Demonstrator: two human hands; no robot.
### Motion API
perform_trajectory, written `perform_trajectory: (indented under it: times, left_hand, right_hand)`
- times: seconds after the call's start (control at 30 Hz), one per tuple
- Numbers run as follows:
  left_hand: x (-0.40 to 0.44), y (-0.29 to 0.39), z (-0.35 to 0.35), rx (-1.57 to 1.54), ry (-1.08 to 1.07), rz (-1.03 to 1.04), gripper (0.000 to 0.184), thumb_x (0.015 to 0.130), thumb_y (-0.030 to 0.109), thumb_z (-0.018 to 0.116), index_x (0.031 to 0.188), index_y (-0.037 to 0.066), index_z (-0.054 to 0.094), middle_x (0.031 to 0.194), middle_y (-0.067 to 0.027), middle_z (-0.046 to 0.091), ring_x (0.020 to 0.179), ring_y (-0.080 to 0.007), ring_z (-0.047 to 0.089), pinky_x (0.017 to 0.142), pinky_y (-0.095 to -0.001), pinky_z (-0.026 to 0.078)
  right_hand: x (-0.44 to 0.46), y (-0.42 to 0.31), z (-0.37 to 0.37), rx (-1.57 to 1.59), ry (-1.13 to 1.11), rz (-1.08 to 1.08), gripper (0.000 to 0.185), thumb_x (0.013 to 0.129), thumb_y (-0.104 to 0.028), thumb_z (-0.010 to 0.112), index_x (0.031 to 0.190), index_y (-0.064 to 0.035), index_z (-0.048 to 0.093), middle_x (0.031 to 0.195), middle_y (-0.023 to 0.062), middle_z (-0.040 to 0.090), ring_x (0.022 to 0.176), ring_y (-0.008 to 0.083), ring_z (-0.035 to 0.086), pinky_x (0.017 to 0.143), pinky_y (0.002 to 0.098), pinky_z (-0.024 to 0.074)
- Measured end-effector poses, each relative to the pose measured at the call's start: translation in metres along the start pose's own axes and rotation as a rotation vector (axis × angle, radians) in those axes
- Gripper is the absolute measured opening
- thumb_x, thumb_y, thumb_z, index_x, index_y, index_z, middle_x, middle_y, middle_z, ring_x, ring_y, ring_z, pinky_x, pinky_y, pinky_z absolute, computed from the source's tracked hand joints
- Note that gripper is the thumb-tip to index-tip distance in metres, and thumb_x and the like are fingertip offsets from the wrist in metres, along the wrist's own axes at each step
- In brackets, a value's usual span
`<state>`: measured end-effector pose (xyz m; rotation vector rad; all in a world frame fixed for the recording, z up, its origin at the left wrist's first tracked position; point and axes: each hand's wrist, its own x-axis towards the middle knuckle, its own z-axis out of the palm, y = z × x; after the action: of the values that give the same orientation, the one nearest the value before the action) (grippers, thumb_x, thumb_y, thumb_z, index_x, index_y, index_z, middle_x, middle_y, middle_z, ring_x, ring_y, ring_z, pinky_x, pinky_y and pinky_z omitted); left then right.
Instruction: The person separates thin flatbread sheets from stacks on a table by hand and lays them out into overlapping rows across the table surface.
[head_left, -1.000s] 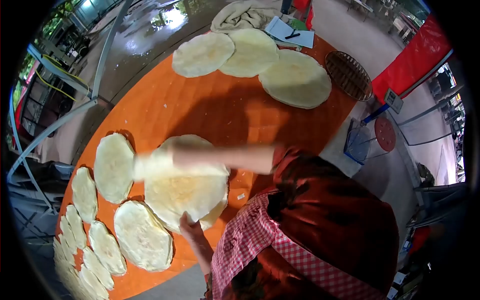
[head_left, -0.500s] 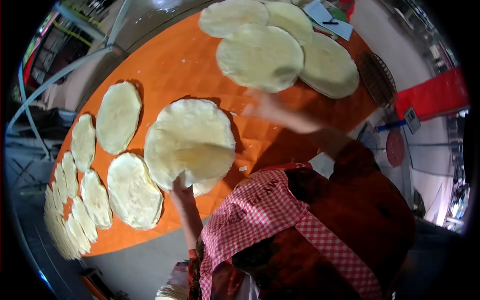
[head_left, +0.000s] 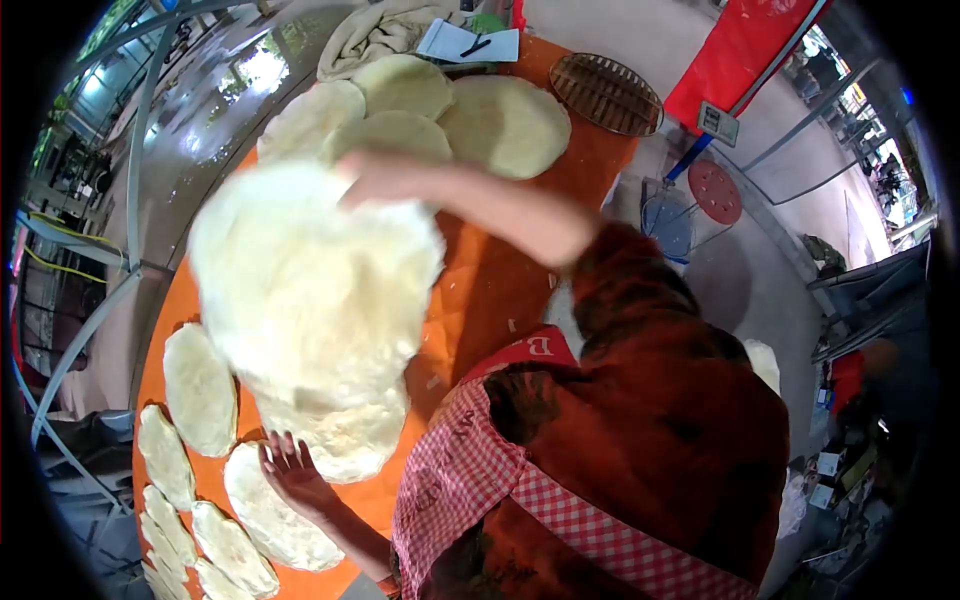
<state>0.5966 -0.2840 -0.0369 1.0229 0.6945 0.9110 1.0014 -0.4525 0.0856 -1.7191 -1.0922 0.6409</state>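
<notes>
A large round flatbread (head_left: 310,270), pale and smeared by motion, is raised over the orange table (head_left: 470,270). My right hand (head_left: 385,180) is closed on its far edge; the fingertips are blurred. Beneath it, another flatbread (head_left: 345,435) shows its near part, the rest hidden by the raised one. My left hand (head_left: 297,478) is open with fingers spread, at the lower left edge of that bread. It holds nothing. Under and beside the left hand lies an oval-looking flatbread (head_left: 275,525).
Several flatbreads (head_left: 505,125) overlap at the table's far side. More breads (head_left: 200,390) lie along the left. A notebook with a dark pen (head_left: 440,40), a bunched cloth (head_left: 385,40) and a woven basket (head_left: 607,95) are at the far edge. A scale display (head_left: 718,124) stands right.
My right hand has moved left and taken hold of the flatbread's far edge, lifting it. My left hand has let go of the near edge and spread its fingers. The view has shifted.
</notes>
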Motion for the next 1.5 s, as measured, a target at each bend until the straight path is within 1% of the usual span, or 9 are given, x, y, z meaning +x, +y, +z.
perform_trajectory:
  times: [0.23, 0.3, 0.43, 0.53, 0.6, 0.8, 1.0, 1.33, 1.5]
  left_hand:
    - [-0.04, -0.066, -0.061, 0.083, 0.21, -0.257, 0.04, 0.096, 0.03, 0.046, 0.128, 0.008, 0.045, 0.122, -0.0118, 0.057, 0.108, -0.0272, 0.054, 0.094, -0.0431, 0.041]
    - [-0.052, -0.071, -0.072, 0.092, 0.241, -0.332, 0.038, 0.095, 0.028, 0.047, 0.126, 0.007, 0.047, 0.118, -0.0111, 0.059, 0.106, -0.0274, 0.056, 0.092, -0.043, 0.042]
    - [-0.067, -0.062, -0.075, 0.175, 0.36, -0.33, 0.036, 0.093, 0.025, 0.05, 0.125, 0.008, 0.049, 0.112, -0.0101, 0.061, 0.105, -0.0262, 0.057, 0.09, -0.0413, 0.043]
    - [-0.077, -0.059, -0.088, 0.181, 0.412, -0.317, 0.036, 0.092, 0.025, 0.052, 0.124, 0.008, 0.05, 0.113, -0.0104, 0.061, 0.103, -0.0248, 0.057, 0.088, -0.0388, 0.045]
    - [-0.074, -0.065, -0.099, 0.156, 0.473, -0.336, 0.033, 0.091, 0.024, 0.053, 0.119, 0.008, 0.052, 0.107, -0.0098, 0.063, 0.1, -0.0238, 0.059, 0.083, -0.0375, 0.047]
    - [-0.093, -0.044, -0.087, 0.106, 0.348, -0.245, 0.026, 0.092, 0.02, 0.054, 0.114, 0.007, 0.053, 0.101, -0.007, 0.063, 0.094, -0.02, 0.06, 0.078, -0.0346, 0.048]
    - [-0.132, -0.061, -0.12, -0.015, 0.493, -0.273, 0.025, 0.091, 0.018, 0.056, 0.113, 0.007, 0.054, 0.101, -0.0071, 0.064, 0.092, -0.0192, 0.061, 0.078, -0.0341, 0.048]
    - [-0.083, -0.045, -0.131, -0.336, 0.298, -0.202, 0.034, 0.094, 0.031, 0.051, 0.118, 0.006, 0.053, 0.114, -0.0096, 0.058, 0.102, -0.0238, 0.056, 0.085, -0.0368, 0.046]
    - [-0.029, -0.052, -0.112, -0.863, 0.056, -0.267, 0.055, 0.093, 0.052, 0.044, 0.125, 0.008, 0.048, 0.127, -0.0155, 0.048, 0.12, -0.0377, 0.046, 0.099, -0.0524, 0.04]
  right_hand:
    - [-0.127, 0.217, -0.233, -0.072, 0.277, 0.33, 0.043, 0.077, -0.013, 0.068, 0.117, 0.0003, 0.059, 0.102, 0.0117, 0.065, 0.095, 0.0204, 0.061, 0.087, 0.0348, 0.0457]
    - [-0.178, 0.311, -0.259, -0.811, 0.641, 0.421, 0.046, 0.072, -0.012, 0.067, 0.117, -0.0049, 0.061, 0.101, 0.0165, 0.066, 0.096, 0.0272, 0.062, 0.087, 0.0372, 0.0467]
    - [-0.188, 0.326, -0.176, -0.611, 1.203, 0.482, 0.024, 0.071, -0.005, 0.065, 0.095, -0.0027, 0.063, 0.087, 0.0151, 0.065, 0.078, 0.0285, 0.062, 0.071, 0.0375, 0.0492]
    - [-0.129, 0.414, -0.041, -0.301, 0.838, -0.054, 0.011, 0.079, -0.003, 0.063, 0.089, -0.0048, 0.061, 0.077, 0.0045, 0.061, 0.064, 0.0176, 0.06, 0.055, 0.0291, 0.0467]
    - [-0.089, 0.269, 0.072, 0.559, 0.379, 0.409, 0.009, 0.083, -0.01, 0.066, 0.088, -0.0052, 0.06, 0.082, 0.0016, 0.062, 0.073, 0.0112, 0.063, 0.057, 0.0249, 0.05]
    - [-0.01, 0.202, 0.265, -0.153, 0.156, 0.462, 0.02, 0.073, -0.016, 0.075, 0.074, -0.0026, 0.06, 0.074, 0.0056, 0.064, 0.069, 0.0198, 0.064, 0.06, 0.0338, 0.0515]
    - [-0.002, 0.167, 0.275, 0.681, 0.031, 0.825, 0.028, 0.072, -0.008, 0.072, 0.095, 0.0058, 0.063, 0.096, 0.0173, 0.066, 0.081, 0.0286, 0.066, 0.068, 0.0395, 0.0535]
    - [0.111, -0.08, 0.255, -0.184, -0.298, -0.204, 0.02, 0.069, -0.005, 0.061, 0.089, -0.001, 0.063, 0.072, 0.0108, 0.064, 0.069, 0.0196, 0.064, 0.063, 0.0344, 0.0502]
    - [0.037, -0.142, 0.29, -0.343, -0.329, -1.063, 0.009, 0.078, -0.003, 0.05, 0.079, -0.0036, 0.059, 0.08, 0.0142, 0.06, 0.076, 0.0351, 0.06, 0.066, 0.0419, 0.0484]
